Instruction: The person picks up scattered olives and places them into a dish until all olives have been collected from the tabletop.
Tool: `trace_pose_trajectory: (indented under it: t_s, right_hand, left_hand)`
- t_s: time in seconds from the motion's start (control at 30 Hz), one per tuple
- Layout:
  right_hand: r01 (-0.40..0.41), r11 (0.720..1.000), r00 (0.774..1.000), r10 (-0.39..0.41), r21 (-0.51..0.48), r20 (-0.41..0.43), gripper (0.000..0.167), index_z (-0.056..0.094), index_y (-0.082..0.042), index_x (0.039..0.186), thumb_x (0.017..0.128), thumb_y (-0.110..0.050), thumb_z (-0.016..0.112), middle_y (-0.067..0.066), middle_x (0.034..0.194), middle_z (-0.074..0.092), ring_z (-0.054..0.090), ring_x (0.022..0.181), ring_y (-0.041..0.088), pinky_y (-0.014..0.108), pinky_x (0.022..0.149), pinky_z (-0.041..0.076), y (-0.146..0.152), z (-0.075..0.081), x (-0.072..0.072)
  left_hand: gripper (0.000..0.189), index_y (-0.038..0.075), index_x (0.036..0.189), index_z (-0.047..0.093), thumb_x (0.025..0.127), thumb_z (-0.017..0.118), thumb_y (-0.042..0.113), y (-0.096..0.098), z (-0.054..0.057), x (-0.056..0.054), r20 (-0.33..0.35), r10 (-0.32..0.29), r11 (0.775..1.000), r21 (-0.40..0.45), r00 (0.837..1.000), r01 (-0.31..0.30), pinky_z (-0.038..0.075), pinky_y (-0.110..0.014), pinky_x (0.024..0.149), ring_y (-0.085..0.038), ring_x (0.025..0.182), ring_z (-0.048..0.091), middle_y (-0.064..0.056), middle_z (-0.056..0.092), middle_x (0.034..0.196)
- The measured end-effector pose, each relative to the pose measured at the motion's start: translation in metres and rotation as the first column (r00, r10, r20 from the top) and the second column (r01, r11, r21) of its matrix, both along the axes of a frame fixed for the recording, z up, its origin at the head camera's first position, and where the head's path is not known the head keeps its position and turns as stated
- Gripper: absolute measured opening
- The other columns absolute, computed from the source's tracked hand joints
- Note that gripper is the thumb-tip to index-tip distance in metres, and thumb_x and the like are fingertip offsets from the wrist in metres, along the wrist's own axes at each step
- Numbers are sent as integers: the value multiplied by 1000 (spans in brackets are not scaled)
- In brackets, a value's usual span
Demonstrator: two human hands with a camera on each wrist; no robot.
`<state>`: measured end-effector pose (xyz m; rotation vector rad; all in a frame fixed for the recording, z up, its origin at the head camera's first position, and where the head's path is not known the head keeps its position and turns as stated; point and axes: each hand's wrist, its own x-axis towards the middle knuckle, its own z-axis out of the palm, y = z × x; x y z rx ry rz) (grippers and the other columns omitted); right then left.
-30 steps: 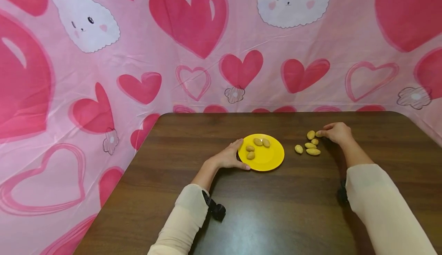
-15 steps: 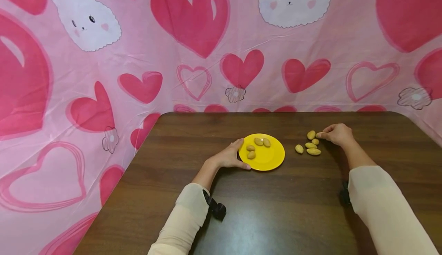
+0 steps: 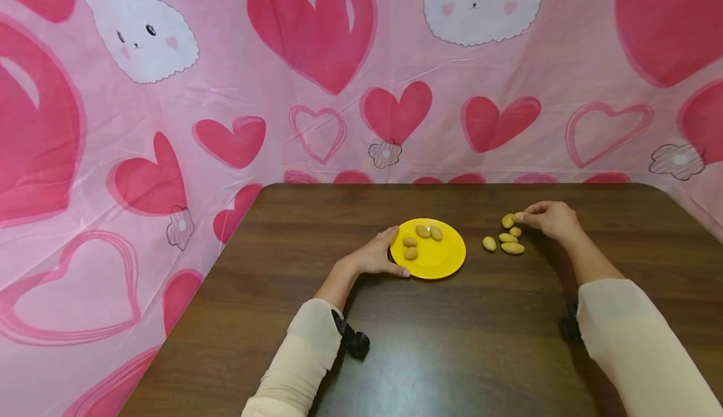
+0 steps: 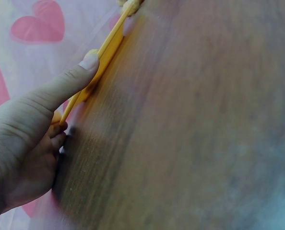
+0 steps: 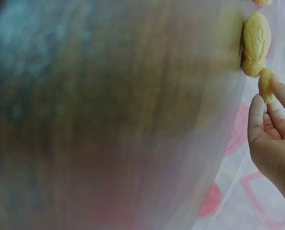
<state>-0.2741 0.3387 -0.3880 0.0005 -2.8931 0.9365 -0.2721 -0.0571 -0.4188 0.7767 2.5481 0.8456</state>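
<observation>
A yellow plate point(image 3: 443, 260) lies on the table with several small yellow potatoes point(image 3: 411, 253) along its left and far parts. My left hand point(image 3: 373, 257) grips the plate's left rim, thumb at the near side and fingers at the far side. In the left wrist view the thumb point(image 4: 68, 84) lies against the rim. To the right of the plate is a loose group of small potatoes point(image 3: 512, 249). At the far end of that group my right hand point(image 3: 553, 221) pinches a small potato point(image 5: 265, 86) between thumb and fingertips; it is close beside another potato point(image 3: 508, 221).
The brown wooden table point(image 3: 440, 354) reaches back to a pink hanging cloth point(image 3: 339, 109) printed with hearts and rabbits. One potato point(image 3: 489, 243) lies between the plate and the rest of the group. Dark cameras are strapped at both wrists.
The right hand has shifted slightly left with the potato in its fingertips, closer to the neighbouring potato. The left hand and the plate stay put.
</observation>
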Motion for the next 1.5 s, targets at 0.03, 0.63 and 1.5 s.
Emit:
trace_pose_trajectory:
  t_s: [0.03,0.63,1.5]
  right_hand:
    - [-4,1000,1000,4,-6,-2,53,62,6,101,86,-45,61,12,81,65,52,92,39,53,82,37,-1,1,0]
    - [-25,995,1000,25,-95,1,53,62,3,103,84,-47,63,14,87,68,54,92,34,43,75,41,-30,16,-4]
    - [-153,981,984,162,-118,71,45,61,3,105,83,-37,68,17,98,61,53,84,29,36,73,48,-78,14,2]
  left_hand:
    - [108,10,149,9,72,74,48,0,0,0,0,-1,1000,-2,1000,1,10,-37,111,-23,140,6,-5,8,154]
    - [110,12,149,8,71,74,51,-1,-3,-1,10,5,1000,-2,1000,-5,12,-39,111,-21,140,6,-3,7,154]
    - [109,11,149,9,70,75,49,0,-2,-1,-6,5,1000,3,1000,-5,11,-37,111,-19,139,8,-5,10,154]
